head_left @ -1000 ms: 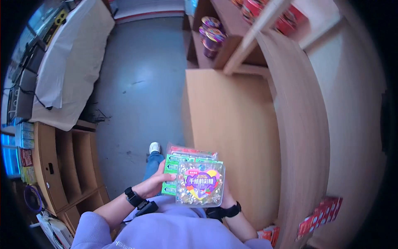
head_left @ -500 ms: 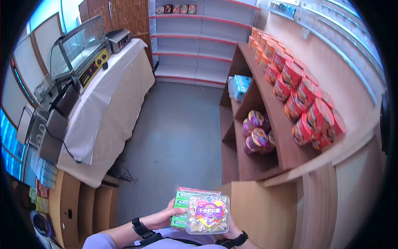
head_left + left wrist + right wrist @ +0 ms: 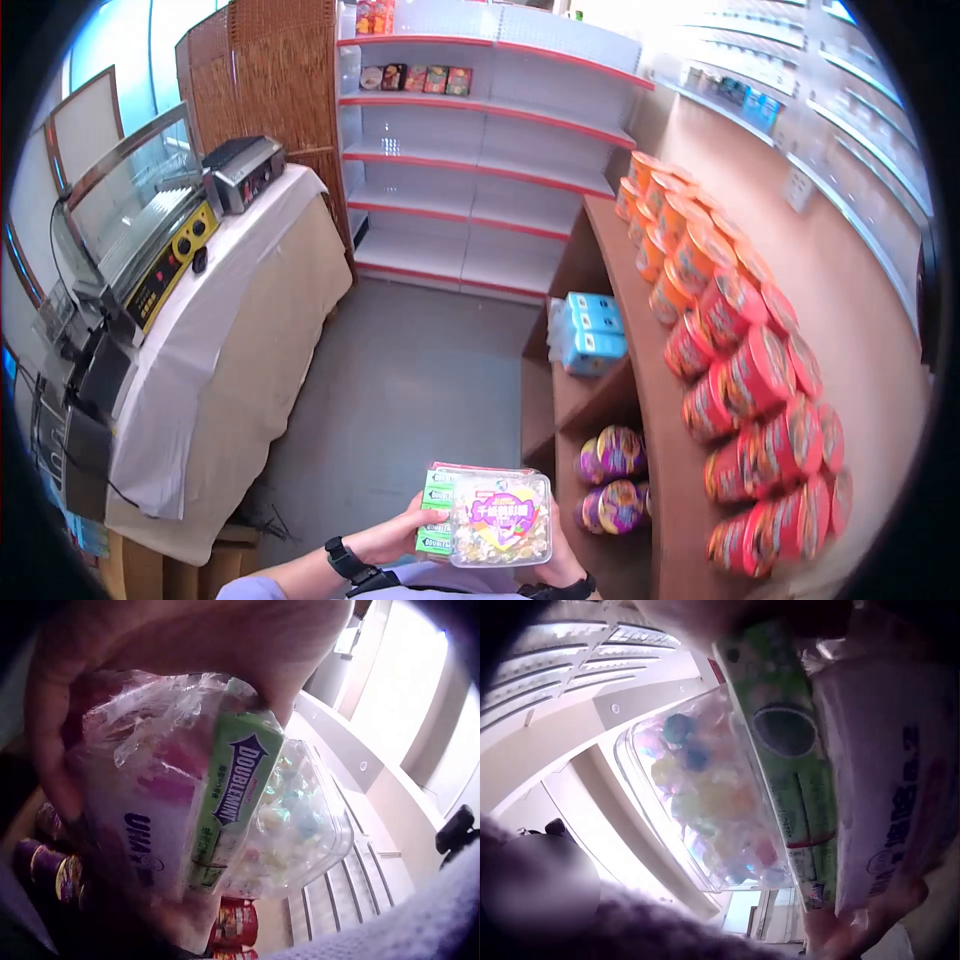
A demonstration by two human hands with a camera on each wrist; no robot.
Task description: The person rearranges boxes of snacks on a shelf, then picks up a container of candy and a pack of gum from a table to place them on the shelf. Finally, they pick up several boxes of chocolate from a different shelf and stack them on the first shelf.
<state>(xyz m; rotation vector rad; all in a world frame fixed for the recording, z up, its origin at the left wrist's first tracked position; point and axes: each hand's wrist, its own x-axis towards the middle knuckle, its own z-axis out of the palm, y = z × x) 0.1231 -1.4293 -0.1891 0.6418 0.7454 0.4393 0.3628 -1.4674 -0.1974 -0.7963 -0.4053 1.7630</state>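
In front of the body, both hands hold a stack of sweets. On top is a clear plastic box [image 3: 500, 545] of wrapped candies with a heart-shaped label. Under it lie green Doublemint gum packs [image 3: 437, 495], and below these a UHA candy bag [image 3: 142, 832] in clear wrap. My left hand [image 3: 395, 540] grips the stack's left side, thumb on the gum and fingers beneath, as the left wrist view shows. My right hand [image 3: 563, 558] holds the right side, mostly hidden behind the box in the head view.
A brown shelf unit [image 3: 635, 350] on the right bears red and orange noodle tubs [image 3: 755, 375], with purple tubs [image 3: 612, 507] and blue packs [image 3: 592, 335] in its compartments. White shelving [image 3: 420, 175] stands ahead. On the left is a cloth-covered table [image 3: 250, 320] with appliances. Grey floor [image 3: 400, 380] lies between.
The head view has lifted and moved forward along the aisle, bringing the back shelving and noodle tubs into view. Both hands keep their hold on the stack.
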